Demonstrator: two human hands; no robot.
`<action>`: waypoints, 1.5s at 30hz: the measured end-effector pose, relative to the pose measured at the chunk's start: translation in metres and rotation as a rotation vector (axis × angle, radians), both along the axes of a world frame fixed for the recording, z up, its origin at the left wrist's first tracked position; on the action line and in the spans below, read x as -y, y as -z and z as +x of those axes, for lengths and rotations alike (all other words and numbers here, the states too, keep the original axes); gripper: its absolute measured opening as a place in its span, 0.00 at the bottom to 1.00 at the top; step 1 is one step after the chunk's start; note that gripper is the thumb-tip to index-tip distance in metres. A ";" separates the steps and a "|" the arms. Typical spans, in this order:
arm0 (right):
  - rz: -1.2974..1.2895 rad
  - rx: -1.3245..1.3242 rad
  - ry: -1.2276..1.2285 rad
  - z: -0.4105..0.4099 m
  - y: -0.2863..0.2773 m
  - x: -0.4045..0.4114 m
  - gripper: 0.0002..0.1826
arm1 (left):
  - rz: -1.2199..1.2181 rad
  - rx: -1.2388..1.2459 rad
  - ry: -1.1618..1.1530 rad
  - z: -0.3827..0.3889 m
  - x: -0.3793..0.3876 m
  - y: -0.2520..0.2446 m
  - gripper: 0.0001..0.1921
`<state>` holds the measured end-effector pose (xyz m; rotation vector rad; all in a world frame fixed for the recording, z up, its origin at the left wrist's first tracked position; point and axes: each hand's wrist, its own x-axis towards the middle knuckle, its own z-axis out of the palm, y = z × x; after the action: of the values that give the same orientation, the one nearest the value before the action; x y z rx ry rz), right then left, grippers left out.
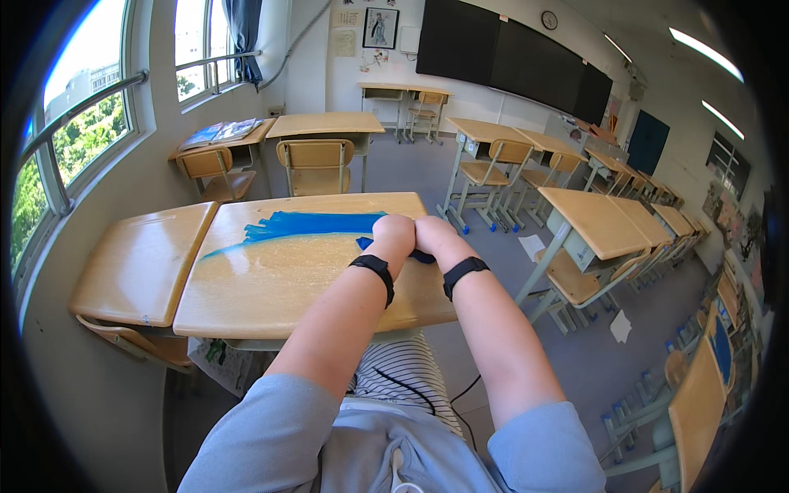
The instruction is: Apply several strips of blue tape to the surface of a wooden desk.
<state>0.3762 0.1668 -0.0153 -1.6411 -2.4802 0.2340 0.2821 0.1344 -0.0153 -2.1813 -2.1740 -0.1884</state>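
Note:
My left hand [394,232] and my right hand [433,230] are pressed together over the right side of a wooden school desk [277,283]. Both are curled around a dark blue cloth [423,256], though my fingers are hidden behind the backs of the hands. One blue tip of it pokes out left of my left wrist, and a darker part hangs below the hands. Across the far half of the desktop runs a streaky bright blue layer [327,224], apparently paint, ragged and tapering at its left end. A black band circles each wrist.
Another desk [145,265] adjoins on the left, beside the window wall. Ahead stand a desk with a chair [315,157] and one bearing magazines [222,132]. More desks [601,225] fill the right. Papers [621,326] lie on the floor. A black cable [465,389] hangs by my legs.

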 end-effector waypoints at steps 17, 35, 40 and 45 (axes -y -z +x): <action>0.034 0.016 -0.159 -0.007 0.005 -0.009 0.14 | -0.016 0.116 -0.016 -0.016 0.012 -0.004 0.10; 0.069 -0.091 -0.477 -0.288 0.014 0.074 0.13 | 0.077 0.128 -0.533 -0.278 0.122 0.004 0.12; 0.099 -0.042 -0.548 -0.316 0.011 0.108 0.11 | 0.014 0.096 -0.594 -0.301 0.151 -0.006 0.15; 0.135 -0.069 -0.568 -0.313 0.008 0.111 0.10 | 0.027 0.058 -0.605 -0.301 0.150 -0.005 0.15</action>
<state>0.0634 0.0560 -0.0236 -0.8327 -2.7764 0.1775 -0.0189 -0.0152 -0.0100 -1.4220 -2.7126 -0.2442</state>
